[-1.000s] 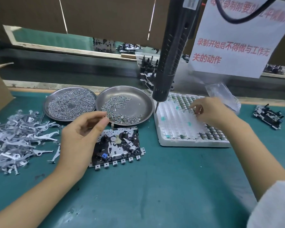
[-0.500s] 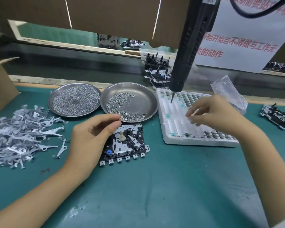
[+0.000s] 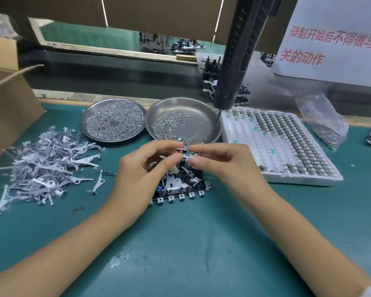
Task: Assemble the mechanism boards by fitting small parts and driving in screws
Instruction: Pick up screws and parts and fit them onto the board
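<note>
Since the earlier frames the right hand point(image 3: 221, 166) has left the white foam tray point(image 3: 291, 179) and come in over the mechanism board point(image 3: 180, 185), meeting the left hand point(image 3: 137, 174) above it. The right hand pinches a small green part point(image 3: 190, 154) between thumb and forefinger. The left hand's thumb and forefinger are curled close to that part; whether they grip it cannot be told. The mechanism board lies flat on the green surface point(image 3: 180, 254), partly hidden under both hands.

Hazards from this position:

- Dropped part. The green part is small and held by the fingertips only; a slip during transfer between hands would likely drop it into the board's levers and springs.
- Misfit. The hands hide the seat on the board; a part pressed in tilted may jam or bend.
- Spilled screws. The screw dish point(image 3: 201, 113) sits just behind the board, its near rim close to the fingers; a knock could scatter screws onto the board.
- Tool contact. The hanging screwdriver point(image 3: 234, 71) has its tip behind the board, beside the dish; a raised hand may strike it
</note>
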